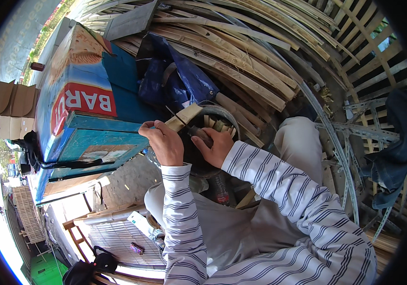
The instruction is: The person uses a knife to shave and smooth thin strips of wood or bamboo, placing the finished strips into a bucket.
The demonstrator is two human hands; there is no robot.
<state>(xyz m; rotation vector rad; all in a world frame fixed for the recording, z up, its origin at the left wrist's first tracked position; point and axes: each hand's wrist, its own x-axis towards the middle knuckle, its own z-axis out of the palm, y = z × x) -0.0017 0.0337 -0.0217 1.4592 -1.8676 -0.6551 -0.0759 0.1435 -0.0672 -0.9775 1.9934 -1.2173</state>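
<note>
Bamboo strip sat gripped in your left hand over the bucket; your right hand clenched a knife, blade against the strip. Cut pieces already lay in the bucket, so work looked partly done, with many slats stacked beyond. Blue box stood left; outdoor, sunlit yard.

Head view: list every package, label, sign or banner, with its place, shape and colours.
Printed board: left of the hands, big slanted panel, blue and orange with a red band of white lettering.
Cardboard boxes: far left edge, brown, open flaps.
Banner: upper left, pale grey sheet, faint lettering.
Small packet: low left, on a slatted rack, dark purple.
</note>
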